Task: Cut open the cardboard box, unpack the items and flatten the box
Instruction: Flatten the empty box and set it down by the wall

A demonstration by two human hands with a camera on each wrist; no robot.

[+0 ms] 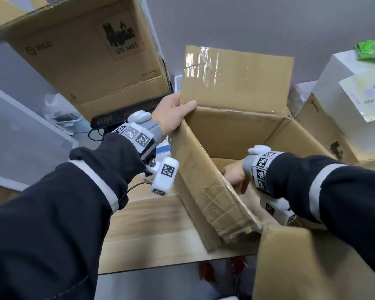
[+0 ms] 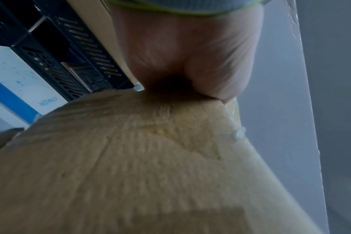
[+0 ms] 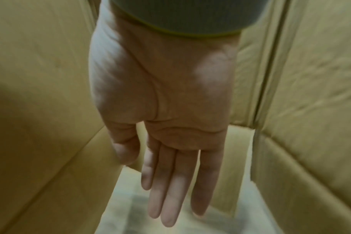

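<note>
An open brown cardboard box (image 1: pixel 236 131) stands on the wooden table, its taped flaps spread out. My left hand (image 1: pixel 173 113) grips the box's far left corner, thumb over the inner edge; in the left wrist view the palm (image 2: pixel 190 55) presses on the cardboard (image 2: pixel 130 166). My right hand (image 1: pixel 234 174) reaches down inside the box, partly hidden by the left flap (image 1: pixel 208 187). The right wrist view shows that hand (image 3: pixel 166 166) with straight fingers (image 3: pixel 170 197) holding nothing, pointing at the pale box bottom (image 3: pixel 240 158).
A large PICO carton (image 1: pixel 85 55) stands at the back left above a black device (image 1: pixel 121 113). White boxes (image 1: pixel 351 83) and a second PICO carton (image 1: pixel 320 124) sit at the right with a green packet (image 1: pixel 370 49). The table edge (image 1: pixel 160 267) runs near me.
</note>
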